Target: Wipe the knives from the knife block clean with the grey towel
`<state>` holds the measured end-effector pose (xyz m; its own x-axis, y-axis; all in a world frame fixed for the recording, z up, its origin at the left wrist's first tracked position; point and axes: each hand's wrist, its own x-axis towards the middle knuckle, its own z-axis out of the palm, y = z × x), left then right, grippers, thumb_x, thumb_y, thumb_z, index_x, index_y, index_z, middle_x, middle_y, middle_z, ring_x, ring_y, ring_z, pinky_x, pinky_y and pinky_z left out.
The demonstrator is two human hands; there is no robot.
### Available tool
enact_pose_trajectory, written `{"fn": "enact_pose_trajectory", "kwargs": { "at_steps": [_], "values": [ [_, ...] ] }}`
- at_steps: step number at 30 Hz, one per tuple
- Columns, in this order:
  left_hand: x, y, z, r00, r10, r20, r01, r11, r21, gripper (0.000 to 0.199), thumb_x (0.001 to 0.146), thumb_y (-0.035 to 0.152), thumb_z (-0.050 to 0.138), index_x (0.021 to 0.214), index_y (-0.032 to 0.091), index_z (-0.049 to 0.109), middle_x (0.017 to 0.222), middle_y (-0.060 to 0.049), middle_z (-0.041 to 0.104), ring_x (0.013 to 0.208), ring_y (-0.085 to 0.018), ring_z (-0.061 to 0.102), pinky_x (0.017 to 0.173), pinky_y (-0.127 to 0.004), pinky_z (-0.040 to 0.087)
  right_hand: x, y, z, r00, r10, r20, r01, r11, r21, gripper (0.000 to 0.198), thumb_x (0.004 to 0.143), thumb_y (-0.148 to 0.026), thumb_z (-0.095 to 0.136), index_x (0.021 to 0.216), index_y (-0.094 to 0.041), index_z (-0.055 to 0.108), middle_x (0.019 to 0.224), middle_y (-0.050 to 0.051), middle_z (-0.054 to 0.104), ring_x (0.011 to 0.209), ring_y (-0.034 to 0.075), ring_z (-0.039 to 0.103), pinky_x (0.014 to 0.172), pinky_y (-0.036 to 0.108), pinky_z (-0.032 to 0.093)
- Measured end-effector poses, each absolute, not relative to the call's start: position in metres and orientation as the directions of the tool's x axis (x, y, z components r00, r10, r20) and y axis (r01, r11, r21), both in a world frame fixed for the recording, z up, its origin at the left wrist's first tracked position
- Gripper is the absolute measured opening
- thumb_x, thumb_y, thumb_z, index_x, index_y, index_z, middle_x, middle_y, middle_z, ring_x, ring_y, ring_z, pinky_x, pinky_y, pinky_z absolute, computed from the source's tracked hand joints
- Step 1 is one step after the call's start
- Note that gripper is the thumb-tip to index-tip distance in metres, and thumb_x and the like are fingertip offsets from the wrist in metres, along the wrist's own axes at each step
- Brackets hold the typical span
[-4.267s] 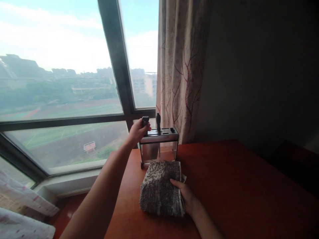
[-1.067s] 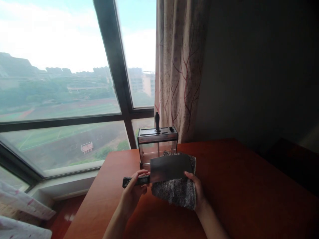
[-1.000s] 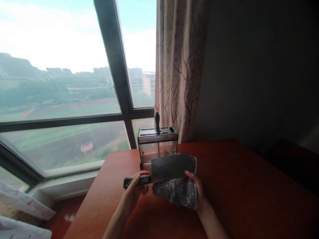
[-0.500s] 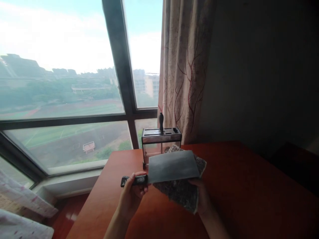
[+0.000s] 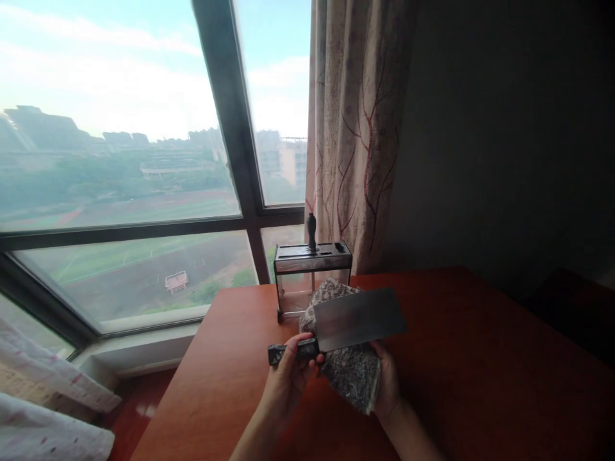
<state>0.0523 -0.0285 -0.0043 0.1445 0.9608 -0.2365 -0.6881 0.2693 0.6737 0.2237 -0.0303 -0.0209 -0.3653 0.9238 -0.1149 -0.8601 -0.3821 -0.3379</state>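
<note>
My left hand [image 5: 291, 368] is closed around the black handle of a cleaver [image 5: 360, 319]. Its broad grey blade points right, lying over a fuzzy grey cloth [image 5: 353, 378]. At the cloth's right edge, my right hand [image 5: 385, 381] grips it just below the blade; some of those fingers are hidden behind the cloth. Parts of the cloth stick out above and below the blade. Behind the cloth stands a knife block [image 5: 312, 259] with clear sides and a slotted top, and a black handle [image 5: 311, 232] rises out of it.
A reddish-brown wooden table [image 5: 216, 384] spreads beneath my hands. Large windows [image 5: 120, 160] fill the left side, with a patterned curtain [image 5: 355, 128] beside them. A dark wall [image 5: 504, 141] is at the right, and white fabric [image 5: 52, 419] hangs at lower left.
My left hand and the cleaver have shifted right, so the blade reaches farther past the cloth. The cloth has bunched and turned, showing more above the handle. My right hand stays near the same spot.
</note>
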Motion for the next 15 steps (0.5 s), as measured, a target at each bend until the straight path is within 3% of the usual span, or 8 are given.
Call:
{"fn": "enact_pose_trajectory", "kwargs": {
  "at_steps": [8,15],
  "values": [
    [0.045,-0.024,-0.005,0.080,0.961,-0.266,-0.676,0.248,0.694,0.027,0.073,0.031,0.073,0.090,0.011,0.068,0.073,-0.008,0.072,0.062,-0.016,0.070,0.057,-0.017,0.056,0.215,-0.030,-0.026,-0.387,0.916,-0.109,-0.844,-0.399,-0.359,0.033,0.084,-0.033,0.049,0.107,-0.016,0.066,0.095,0.010,0.074,0.097,0.027,0.066,0.091,0.047,0.046],
    [0.048,-0.020,-0.005,0.091,0.955,-0.283,-0.687,0.265,0.676,0.024,0.074,0.032,0.071,0.086,0.011,0.067,0.074,-0.008,0.072,0.060,-0.015,0.068,0.056,-0.018,0.055,0.244,-0.020,-0.030,-0.213,0.976,-0.053,-0.875,-0.215,-0.434,0.039,0.078,-0.045,0.053,0.105,-0.021,0.067,0.103,0.009,0.072,0.107,0.029,0.061,0.098,0.051,0.039]
  ]
}}
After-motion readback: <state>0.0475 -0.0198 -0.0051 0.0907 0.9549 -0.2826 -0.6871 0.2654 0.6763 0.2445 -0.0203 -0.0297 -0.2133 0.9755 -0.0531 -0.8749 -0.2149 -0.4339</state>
